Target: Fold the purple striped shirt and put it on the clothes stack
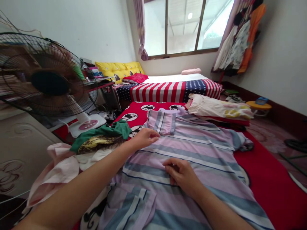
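A pink shirt with blue-grey stripes (pixel 199 150) lies spread on a red sheet (pixel 266 172), its collar and chest pocket toward the far end. My left hand (pixel 145 139) rests at the shirt's left edge near the pocket, fingers curled and pinching the cloth. My right hand (pixel 179 172) sits mid-shirt, its fingers gathered on a small fold. Beside my left hand lie a crumpled green garment (pixel 103 135) and a pale pink cloth (pixel 55 169). My left forearm hides part of the pink cloth.
A black standing fan (pixel 48 76) looms at left above a white cabinet (pixel 21 150). Ahead are a folded white garment (pixel 217 108) and a mattress with flag-pattern bedding (pixel 168 91). Clothes hang at right (pixel 240 41), near a low yellow stool (pixel 259 107).
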`<action>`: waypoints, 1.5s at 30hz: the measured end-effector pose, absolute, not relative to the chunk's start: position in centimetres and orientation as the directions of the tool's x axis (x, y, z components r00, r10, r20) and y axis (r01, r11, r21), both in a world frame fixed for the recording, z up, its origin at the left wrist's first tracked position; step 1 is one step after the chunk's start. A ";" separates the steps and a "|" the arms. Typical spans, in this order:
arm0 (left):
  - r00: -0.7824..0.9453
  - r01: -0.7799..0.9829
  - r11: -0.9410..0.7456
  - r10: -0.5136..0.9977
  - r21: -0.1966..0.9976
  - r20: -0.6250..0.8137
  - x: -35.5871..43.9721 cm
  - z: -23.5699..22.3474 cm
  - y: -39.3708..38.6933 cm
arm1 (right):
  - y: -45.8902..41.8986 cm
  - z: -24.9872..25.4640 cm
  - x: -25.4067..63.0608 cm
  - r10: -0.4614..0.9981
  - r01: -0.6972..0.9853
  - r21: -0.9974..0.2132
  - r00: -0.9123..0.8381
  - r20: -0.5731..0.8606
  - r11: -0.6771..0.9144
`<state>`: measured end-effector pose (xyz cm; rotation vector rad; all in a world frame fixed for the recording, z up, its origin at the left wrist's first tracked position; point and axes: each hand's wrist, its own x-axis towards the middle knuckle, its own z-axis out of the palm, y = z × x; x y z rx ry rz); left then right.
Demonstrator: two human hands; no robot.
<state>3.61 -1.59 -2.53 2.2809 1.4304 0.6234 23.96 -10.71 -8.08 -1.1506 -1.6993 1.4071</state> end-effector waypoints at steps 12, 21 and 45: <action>0.332 0.862 -0.295 0.943 0.413 -0.021 -3.9 -2.7 -13.3 | -10.6 -5.3 24.4 0.816 0.235 -0.944 -0.482 -0.319 -0.230; 0.247 0.887 -0.245 0.968 0.391 0.047 -4.3 -2.1 -16.5 | -11.4 -3.2 23.3 0.812 0.620 -0.757 -0.541 -0.220 0.208; -0.035 0.942 0.026 0.999 0.334 0.022 -3.1 -3.0 -15.3 | -18.3 -1.9 21.1 0.781 0.502 -0.797 -0.622 -0.063 0.335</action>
